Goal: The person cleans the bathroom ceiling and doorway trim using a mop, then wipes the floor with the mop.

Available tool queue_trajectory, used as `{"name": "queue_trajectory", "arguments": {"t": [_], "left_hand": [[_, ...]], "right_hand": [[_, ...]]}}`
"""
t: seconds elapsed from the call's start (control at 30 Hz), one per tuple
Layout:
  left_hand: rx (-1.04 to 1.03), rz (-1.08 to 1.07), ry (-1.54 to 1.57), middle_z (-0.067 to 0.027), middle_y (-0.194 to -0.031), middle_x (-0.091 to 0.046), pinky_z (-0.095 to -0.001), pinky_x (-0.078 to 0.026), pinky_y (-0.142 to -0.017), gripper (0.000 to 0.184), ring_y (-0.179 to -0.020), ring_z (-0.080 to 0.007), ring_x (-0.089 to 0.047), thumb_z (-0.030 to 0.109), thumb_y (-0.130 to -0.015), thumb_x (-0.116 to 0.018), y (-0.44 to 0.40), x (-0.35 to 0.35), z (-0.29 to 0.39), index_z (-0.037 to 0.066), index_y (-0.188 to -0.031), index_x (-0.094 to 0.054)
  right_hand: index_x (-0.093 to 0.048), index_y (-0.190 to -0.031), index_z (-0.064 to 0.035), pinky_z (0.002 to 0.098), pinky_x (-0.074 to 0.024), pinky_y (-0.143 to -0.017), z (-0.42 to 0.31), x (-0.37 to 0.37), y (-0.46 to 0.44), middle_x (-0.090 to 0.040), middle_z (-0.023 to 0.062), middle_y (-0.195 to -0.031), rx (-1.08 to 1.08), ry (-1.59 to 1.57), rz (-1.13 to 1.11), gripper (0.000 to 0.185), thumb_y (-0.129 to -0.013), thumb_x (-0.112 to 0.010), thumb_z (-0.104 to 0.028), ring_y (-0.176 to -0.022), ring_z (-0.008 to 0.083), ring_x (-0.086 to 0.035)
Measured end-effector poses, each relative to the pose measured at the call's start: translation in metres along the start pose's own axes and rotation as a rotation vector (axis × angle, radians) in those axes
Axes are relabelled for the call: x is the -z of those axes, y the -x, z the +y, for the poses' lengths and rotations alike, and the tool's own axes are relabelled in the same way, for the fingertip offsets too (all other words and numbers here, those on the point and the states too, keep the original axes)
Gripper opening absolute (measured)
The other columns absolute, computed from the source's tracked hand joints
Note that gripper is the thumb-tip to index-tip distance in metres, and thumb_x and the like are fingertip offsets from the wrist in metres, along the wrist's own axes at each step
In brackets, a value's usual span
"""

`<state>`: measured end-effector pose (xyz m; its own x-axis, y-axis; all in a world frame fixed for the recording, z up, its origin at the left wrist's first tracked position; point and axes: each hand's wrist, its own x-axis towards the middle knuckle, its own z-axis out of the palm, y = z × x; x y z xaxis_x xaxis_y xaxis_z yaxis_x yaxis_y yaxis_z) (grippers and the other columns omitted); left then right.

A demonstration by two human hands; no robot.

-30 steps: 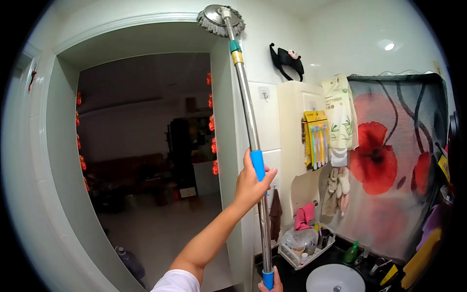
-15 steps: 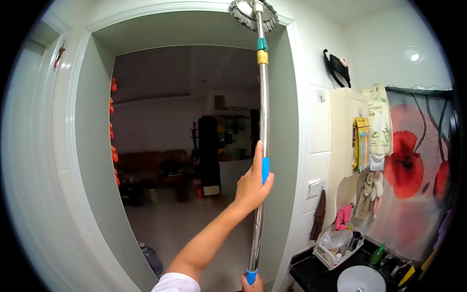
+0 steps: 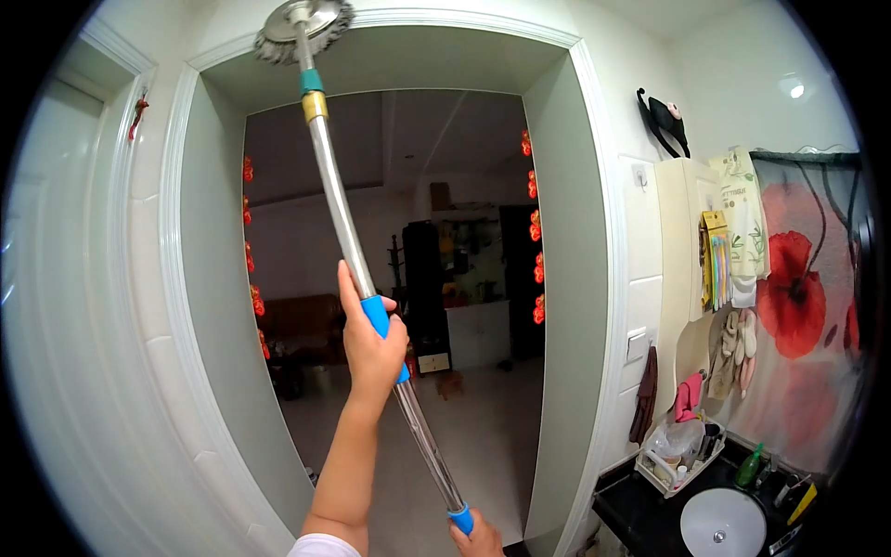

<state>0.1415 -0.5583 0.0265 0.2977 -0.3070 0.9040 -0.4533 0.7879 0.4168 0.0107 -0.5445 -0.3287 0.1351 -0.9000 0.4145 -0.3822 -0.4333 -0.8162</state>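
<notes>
While my left hand point(image 3: 374, 357) wraps the upper blue sleeve point(image 3: 375, 316) of the mop point(image 3: 336, 195), index finger pointing up, my right hand point(image 3: 478, 537) holds the lower blue end point(image 3: 460, 519). From here I see the mop head point(image 3: 325, 17) raised at the left stretch of the door trim point(image 3: 464, 20) — work seemingly under way, not finished. Whether it touches, and how much trim is already wiped or left, I can't tell.

Mop head point(image 3: 323, 23), its top cut by the upper edge; blue grip point(image 3: 375, 314), partly hidden by the left hand point(image 3: 373, 351); right hand point(image 3: 479, 537), cropped by the lower edge.
</notes>
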Motion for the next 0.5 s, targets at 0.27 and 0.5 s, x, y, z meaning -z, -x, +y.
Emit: {"name": "queue_trajectory", "arguments": {"t": [0.27, 0.5], "left_hand": [[-0.060, 0.019, -0.037, -0.0066, -0.081, -0.053, -0.0278, -0.049, -0.050, 0.087, -0.056, -0.0131, -0.053, -0.004, -0.078, -0.048, 0.013, -0.062, 0.004, 0.017, -0.149, -0.002], [-0.060, -0.111, -0.001, -0.0059, -0.076, -0.054, -0.0285, -0.050, -0.049, 0.090, -0.053, -0.0133, -0.055, -0.003, -0.076, -0.047, 0.036, -0.162, 0.019, 0.015, -0.149, 0.002]], "right_hand": [[-0.051, -0.118, -0.0109, 0.0498, -0.0465, -0.072, 0.034, 0.071, 0.006, -0.063, 0.0242, -0.090, 0.024, 0.141, 0.215, 0.041, -0.082, -0.065, -0.024, -0.086, 0.0452, -0.059], [-0.054, -0.107, -0.0041, 0.0433, -0.0471, -0.061, 0.065, 0.131, 0.013, -0.062, 0.0185, -0.073, 0.012, 0.132, 0.363, 0.033, -0.084, -0.063, -0.026, -0.069, 0.0371, -0.062]]}}
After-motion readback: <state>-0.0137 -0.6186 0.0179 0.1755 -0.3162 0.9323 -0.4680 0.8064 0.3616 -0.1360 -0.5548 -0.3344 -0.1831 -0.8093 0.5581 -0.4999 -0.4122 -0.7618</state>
